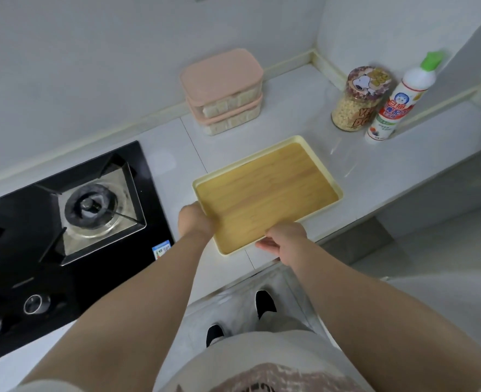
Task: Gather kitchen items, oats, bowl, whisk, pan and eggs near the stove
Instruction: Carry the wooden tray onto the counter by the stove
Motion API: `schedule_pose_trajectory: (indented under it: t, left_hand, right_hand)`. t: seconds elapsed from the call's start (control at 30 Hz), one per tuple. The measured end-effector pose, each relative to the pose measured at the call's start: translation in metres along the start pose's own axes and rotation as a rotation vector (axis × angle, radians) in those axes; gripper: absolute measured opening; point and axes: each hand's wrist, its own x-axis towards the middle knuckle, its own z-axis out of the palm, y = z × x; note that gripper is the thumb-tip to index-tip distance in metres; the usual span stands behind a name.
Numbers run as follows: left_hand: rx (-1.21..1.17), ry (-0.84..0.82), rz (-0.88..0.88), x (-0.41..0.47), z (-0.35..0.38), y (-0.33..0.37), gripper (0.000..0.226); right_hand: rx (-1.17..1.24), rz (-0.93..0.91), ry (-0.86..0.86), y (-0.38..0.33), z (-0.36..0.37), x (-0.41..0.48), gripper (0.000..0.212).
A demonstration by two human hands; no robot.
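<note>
A rectangular tray [267, 190] with a wood-look bottom and pale yellow rim lies on the white counter just right of the stove. My left hand [194, 220] grips its near left edge. My right hand [286, 241] holds its near right corner, fingers curled under the rim. The black glass gas stove [72, 210] with a square burner grate sits at the left. A clear jar [358, 100] of pale grains with a cartoon-dog lid stands at the back right. No bowl, whisk, pan or eggs are in view.
Two stacked pink-lidded containers [223, 91] stand against the back wall. A white bottle [397, 103] with a green cap stands beside the jar. The counter's front edge [346, 230] runs just behind my hands, with floor and my feet below.
</note>
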Motion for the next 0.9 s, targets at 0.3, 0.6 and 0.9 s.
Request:
schedule_pose_trajectory:
  t: [0.3, 0.6, 0.9]
  left_hand:
    - [-0.105, 0.061, -0.007, -0.017, -0.019, -0.024, 0.013]
    - [-0.280, 0.132, -0.015, -0.058, -0.076, -0.072, 0.027]
    - [-0.793, 0.306, -0.062, -0.121, -0.184, -0.156, 0.014]
  right_hand:
    - [-0.091, 0.155, -0.105, 0.000, 0.016, -0.019, 0.017]
    - [-0.108, 0.045, -0.225, 0.013, 0.088, -0.052, 0.027]
    - [-0.275, -0.247, -0.452, 0.036, 0.205, -0.149, 0.011]
